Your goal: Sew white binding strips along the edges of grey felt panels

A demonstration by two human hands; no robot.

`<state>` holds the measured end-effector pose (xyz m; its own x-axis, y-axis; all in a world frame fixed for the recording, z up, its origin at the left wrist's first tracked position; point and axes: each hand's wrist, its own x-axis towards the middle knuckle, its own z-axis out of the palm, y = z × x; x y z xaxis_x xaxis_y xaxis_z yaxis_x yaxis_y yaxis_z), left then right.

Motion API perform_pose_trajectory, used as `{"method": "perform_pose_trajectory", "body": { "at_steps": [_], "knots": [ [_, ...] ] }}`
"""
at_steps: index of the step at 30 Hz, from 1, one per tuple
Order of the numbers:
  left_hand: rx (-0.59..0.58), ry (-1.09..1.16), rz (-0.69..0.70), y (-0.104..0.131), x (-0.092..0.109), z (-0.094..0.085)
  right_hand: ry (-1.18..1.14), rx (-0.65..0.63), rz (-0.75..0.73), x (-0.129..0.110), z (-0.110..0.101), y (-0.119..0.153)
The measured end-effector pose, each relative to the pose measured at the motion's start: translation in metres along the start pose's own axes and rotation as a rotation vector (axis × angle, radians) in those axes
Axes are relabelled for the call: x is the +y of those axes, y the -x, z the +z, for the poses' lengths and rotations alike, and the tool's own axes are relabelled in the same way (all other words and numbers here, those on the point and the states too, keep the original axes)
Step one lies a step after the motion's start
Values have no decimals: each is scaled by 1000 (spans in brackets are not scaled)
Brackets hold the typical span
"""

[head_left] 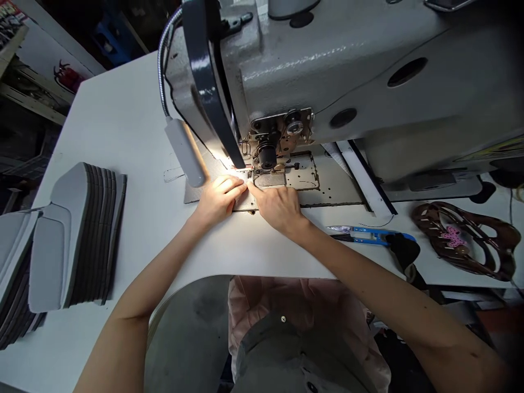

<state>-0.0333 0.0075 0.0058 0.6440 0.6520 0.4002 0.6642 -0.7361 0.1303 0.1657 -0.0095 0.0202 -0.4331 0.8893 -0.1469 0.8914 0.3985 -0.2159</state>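
Fabric lies by the machine, back from the curved front edge of the tabletop. It looks light and limp, best held flat near its edges. The left hand lies over it, fingers together, and the right hand points a forefinger beside them; whether either grips, I cannot tell

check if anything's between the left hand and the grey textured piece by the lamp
Nothing visible: the left hand appears to rest on the grey textured piece. The lamp is beside the hand and hides part of the piece from view, but does not stand between them.
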Motion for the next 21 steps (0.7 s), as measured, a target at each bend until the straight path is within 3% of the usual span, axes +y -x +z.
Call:
{"method": "perform_pose_trajectory", "body": {
  "at_steps": [9,21],
  "knots": [
    [76,6,-48,-9,-16,15,-53,46,-112,-3,4,15],
    [194,-45,-8,-11,-12,19,-45,59,-117,-2,4,17]
  ]
}}
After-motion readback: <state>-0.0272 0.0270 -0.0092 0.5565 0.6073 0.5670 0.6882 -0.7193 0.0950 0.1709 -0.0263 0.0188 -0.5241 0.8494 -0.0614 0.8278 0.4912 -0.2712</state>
